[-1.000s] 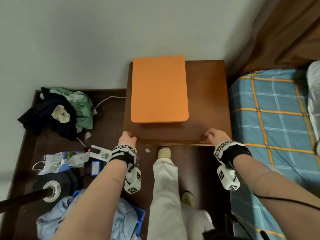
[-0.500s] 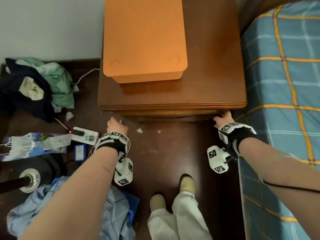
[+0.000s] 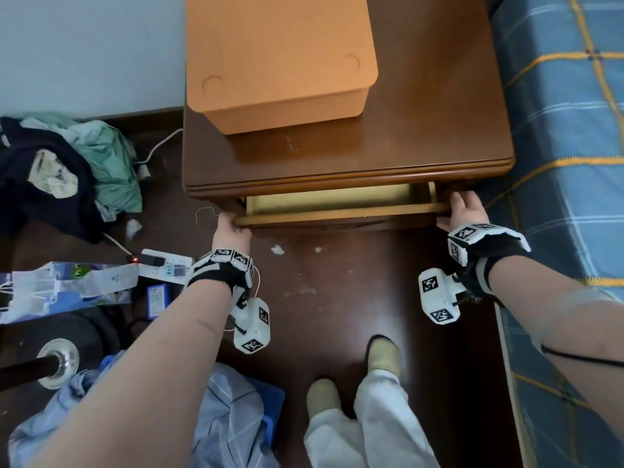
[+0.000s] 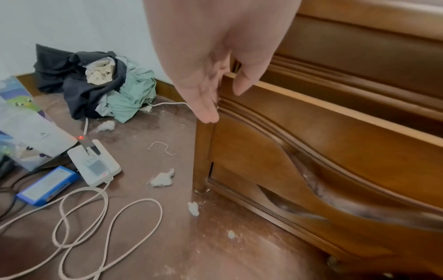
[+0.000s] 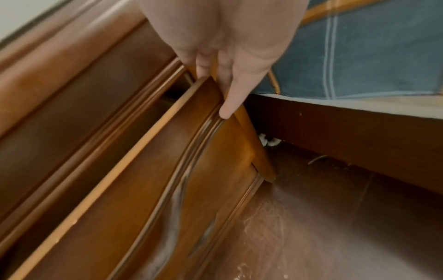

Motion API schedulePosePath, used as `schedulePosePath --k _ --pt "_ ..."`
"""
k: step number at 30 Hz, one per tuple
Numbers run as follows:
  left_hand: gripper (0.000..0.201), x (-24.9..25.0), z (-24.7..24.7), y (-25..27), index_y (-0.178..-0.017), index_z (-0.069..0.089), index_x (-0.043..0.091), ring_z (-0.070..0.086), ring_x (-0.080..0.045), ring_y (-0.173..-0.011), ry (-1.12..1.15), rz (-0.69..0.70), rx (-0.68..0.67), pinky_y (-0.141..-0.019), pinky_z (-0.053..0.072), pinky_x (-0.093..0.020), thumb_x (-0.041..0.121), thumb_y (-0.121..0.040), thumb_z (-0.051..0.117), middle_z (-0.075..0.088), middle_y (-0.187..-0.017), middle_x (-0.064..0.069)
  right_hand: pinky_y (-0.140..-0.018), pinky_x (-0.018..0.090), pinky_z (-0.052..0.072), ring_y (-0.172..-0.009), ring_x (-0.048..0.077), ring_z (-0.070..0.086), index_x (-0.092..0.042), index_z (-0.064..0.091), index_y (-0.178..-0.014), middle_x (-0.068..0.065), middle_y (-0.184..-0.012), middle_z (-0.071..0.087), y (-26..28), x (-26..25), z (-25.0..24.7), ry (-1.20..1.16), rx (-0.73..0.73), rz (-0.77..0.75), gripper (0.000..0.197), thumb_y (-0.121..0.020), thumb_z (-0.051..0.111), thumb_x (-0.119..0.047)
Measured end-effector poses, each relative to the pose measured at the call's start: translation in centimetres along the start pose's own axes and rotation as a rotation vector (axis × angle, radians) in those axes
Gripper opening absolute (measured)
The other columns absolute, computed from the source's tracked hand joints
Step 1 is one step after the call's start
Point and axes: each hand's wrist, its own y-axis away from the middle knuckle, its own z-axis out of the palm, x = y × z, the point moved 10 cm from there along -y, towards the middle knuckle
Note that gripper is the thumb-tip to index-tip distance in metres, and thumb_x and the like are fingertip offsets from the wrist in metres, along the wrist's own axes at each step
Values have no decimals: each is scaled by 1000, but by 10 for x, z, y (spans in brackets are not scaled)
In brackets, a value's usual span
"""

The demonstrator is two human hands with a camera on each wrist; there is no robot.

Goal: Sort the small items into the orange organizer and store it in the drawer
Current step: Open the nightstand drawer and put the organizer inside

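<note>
The orange organizer (image 3: 280, 59), lid closed, stands on the brown nightstand (image 3: 422, 130) at its back left. Below the top, the upper drawer (image 3: 341, 212) is pulled partly out and shows a pale, empty strip of its inside. My left hand (image 3: 231, 228) grips the left end of the drawer front (image 4: 311, 142), fingers down its side edge and thumb over the top. My right hand (image 3: 464, 211) pinches the right end of the drawer front (image 5: 155, 170), thumb on the face and fingers behind it.
A bed with a blue plaid cover (image 3: 567, 163) runs close along the right. On the floor at left lie a clothes pile (image 3: 67, 163), a white power strip (image 4: 94, 164), a blue pack (image 4: 48, 185) and looped cable (image 4: 107, 217). My feet (image 3: 383, 356) stand before the nightstand.
Both hands dropped from the nightstand's top edge to the drawer front, and the drawer has slid out toward me. My view has moved closer and lower.
</note>
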Motion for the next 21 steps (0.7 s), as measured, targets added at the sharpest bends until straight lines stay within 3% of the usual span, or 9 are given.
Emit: schedulePosePath --k 3,6,7,8,11,12,14,17,21 --pt "29 -18 -5 10 -114 52 10 64 -38 -96 45 -9 43 -85 51 -42 6 -87 42 65 -102 -21 -81 39 57 -74 24 61 -15 50 -87 8 -84 57 17 13 -13 47 76 -38 8 -92 50 -21" --pt "23 -36 -2 27 -108 53 14 65 -36 -91 84 -16 41 -83 52 -44 16 -88 42 64 -92 -16 -62 17 56 -77 23 62 -15 50 -84 7 -88 56 32 32 -24 30 110 -23 7 -90 50 -19" --pt "21 -43 -1 34 -107 53 14 65 -35 -90 84 -22 46 -84 52 -43 18 -89 43 61 -90 -12 -58 15 55 -77 23 62 -16 51 -83 6 -88 56 39 36 -27 34 120 -12 6 -89 50 -18" --pt "20 -50 -2 40 -106 53 14 64 -33 -90 90 -37 59 -86 53 -44 19 -89 43 60 -89 -10 -60 18 56 -76 24 62 -17 51 -83 6 -86 57 43 41 -29 46 124 1 6 -88 49 -17" --pt "7 -67 1 52 -93 52 20 65 -31 -87 200 -49 69 -89 54 -50 19 -89 47 59 -88 -8 -80 45 55 -82 35 67 -19 51 -80 7 -82 58 57 54 -34 94 145 40 6 -85 47 -20" --pt "4 -70 2 55 -91 50 21 63 -29 -83 219 -57 66 -89 54 -51 18 -89 48 58 -88 -8 -82 48 54 -85 37 67 -20 51 -79 8 -82 59 61 59 -36 97 158 50 6 -84 47 -21" --pt "3 -77 2 58 -89 48 19 61 -27 -81 228 -61 56 -90 53 -52 19 -91 50 57 -87 -8 -82 47 54 -89 39 67 -20 51 -79 12 -84 60 69 67 -39 93 181 54 6 -84 47 -22" --pt "9 -85 0 64 -85 48 19 66 -36 -86 204 -43 53 -87 53 -53 25 -91 51 57 -83 -7 -73 37 48 -90 37 66 -20 50 -80 14 -85 62 76 73 -41 157 176 36 6 -84 46 -24" --pt "10 -88 0 65 -85 49 16 63 -30 -80 199 -60 35 -88 53 -53 22 -92 52 57 -83 -7 -71 34 43 -91 36 65 -18 49 -85 17 -91 64 78 74 -39 219 139 61 7 -87 44 -22"
